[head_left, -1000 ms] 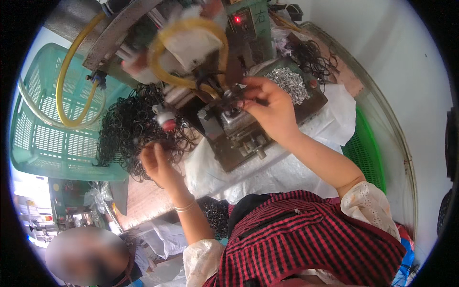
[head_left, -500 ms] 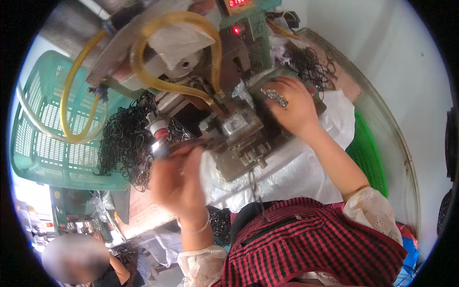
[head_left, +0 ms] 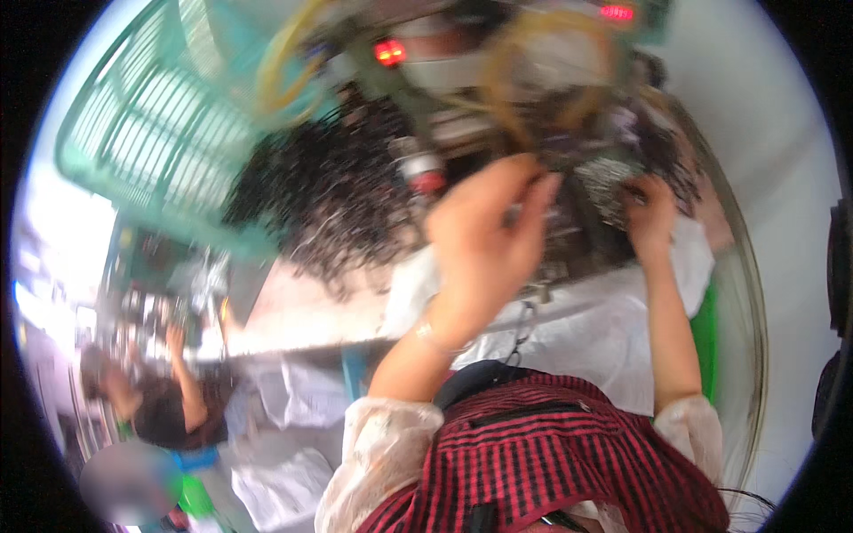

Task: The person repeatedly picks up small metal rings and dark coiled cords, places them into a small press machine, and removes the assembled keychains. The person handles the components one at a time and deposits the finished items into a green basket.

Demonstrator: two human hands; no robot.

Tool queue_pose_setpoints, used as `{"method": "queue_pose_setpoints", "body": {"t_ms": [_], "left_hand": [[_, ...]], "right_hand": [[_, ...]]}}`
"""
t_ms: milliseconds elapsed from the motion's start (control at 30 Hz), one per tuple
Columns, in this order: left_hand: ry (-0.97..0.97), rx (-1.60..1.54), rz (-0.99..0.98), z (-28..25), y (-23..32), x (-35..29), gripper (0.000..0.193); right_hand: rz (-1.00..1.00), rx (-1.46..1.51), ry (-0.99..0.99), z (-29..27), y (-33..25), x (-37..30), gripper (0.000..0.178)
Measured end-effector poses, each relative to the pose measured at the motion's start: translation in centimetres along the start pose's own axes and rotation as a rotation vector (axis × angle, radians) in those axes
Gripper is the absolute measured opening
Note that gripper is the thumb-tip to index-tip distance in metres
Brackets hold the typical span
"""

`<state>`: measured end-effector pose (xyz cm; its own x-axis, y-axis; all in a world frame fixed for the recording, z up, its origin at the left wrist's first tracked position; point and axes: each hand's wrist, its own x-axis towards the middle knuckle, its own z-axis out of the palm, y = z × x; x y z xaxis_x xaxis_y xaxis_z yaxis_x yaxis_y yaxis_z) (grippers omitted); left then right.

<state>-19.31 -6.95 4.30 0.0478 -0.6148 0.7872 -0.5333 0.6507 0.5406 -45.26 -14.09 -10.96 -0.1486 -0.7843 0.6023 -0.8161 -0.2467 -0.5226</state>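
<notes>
My left hand [head_left: 484, 235] is raised in front of the bench machine [head_left: 462, 75], thumb and fingers pinched together. A small dark spot shows between the fingertips, too blurred to name. Right of it, my right hand [head_left: 654, 218] has its fingers bent at the edge of a heap of small silver metal pieces [head_left: 608, 188]. Whatever those fingers grip is too small and smeared to make out. Beside my left hand stands a button with a red band and white collar [head_left: 425, 171]. The machine's working spot is mostly hidden behind my left hand.
A big heap of tangled black pieces [head_left: 324, 182] lies to the left, by a green plastic basket [head_left: 133, 133]. Yellow hoses [head_left: 498, 75] loop over the machine. White sheeting [head_left: 569, 346] covers the near edge. Another person [head_left: 178, 409] sits at the lower left.
The view has swung, so the scene sits farther right. My left hand has left the red-banded button and moved to the machine's front. The right hand stays near the silver pieces, fingers now bent beside them.
</notes>
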Motion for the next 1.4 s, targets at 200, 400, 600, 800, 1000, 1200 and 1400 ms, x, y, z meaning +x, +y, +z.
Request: {"method": "queue_pose_setpoints", "body": {"t_ms": [200,400,600,800,1000,1200,1400], "left_hand": [[-0.010,-0.010,-0.044,-1.1,-0.1,-0.6,0.013],[0.461,0.303,0.024,-11.8,-2.9,-6.2,0.018],[-0.005,0.915,-0.019,-20.1,-10.3,-1.0,0.005],[-0.495,1.372,-0.276,-15.4,-23.1,-3.6,0.015],[-0.403,1.185,-0.596,-18.3,-24.1,-5.8,0.024],[0.033,0.532,-0.457,-16.6,-17.1,-4.1,0.023],[0.212,-0.183,-0.602,-10.1,-13.5,-5.7,0.014]], "right_hand": [[-0.105,-0.104,-0.064,0.0,-2.7,0.8,0.016],[0.028,0.170,0.006,-1.1,-0.7,-1.3,0.020],[0.241,0.201,-0.141,-3.0,-5.7,-0.6,0.022],[0.264,0.312,-0.135,-0.9,-5.0,-0.4,0.022],[0.273,0.143,0.013,-6.6,-1.1,-4.6,0.014],[0.140,0.379,-0.157,-8.2,-8.9,-2.9,0.010],[-0.033,0.665,-0.077,-1.2,-14.2,0.6,0.030]]}}
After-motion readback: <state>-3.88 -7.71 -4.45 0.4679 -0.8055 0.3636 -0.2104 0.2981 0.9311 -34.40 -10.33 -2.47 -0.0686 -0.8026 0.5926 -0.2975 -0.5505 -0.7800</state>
